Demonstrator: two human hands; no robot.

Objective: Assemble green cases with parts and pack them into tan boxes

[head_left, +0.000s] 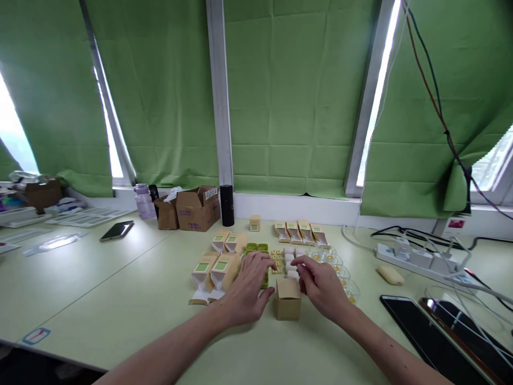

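A small closed cardboard box (287, 307) stands upright in front of me, between my hands. My left hand (250, 286) is just left of it, fingers spread, thumb pointing at the box, with nothing seen in the grasp. Beneath and beyond those fingers are green square containers (257, 247), partly hidden. To the right, my right hand (320, 283) has its index finger stretched over white rounded pieces (289, 258) and its thumb close to the box; whether it touches is unclear. Small yellow pieces (276, 256) lie between the hands. Clear cups (342, 272) sit behind my right hand.
Open cardboard boxes with green labels (224, 266) lie left, more boxes (300, 233) at the back. One small box (255, 223) stands alone. A carton (198, 208), black bottle (227, 206), power strip (420, 262), tablet (425, 331) and phone (116, 230) surround the work.
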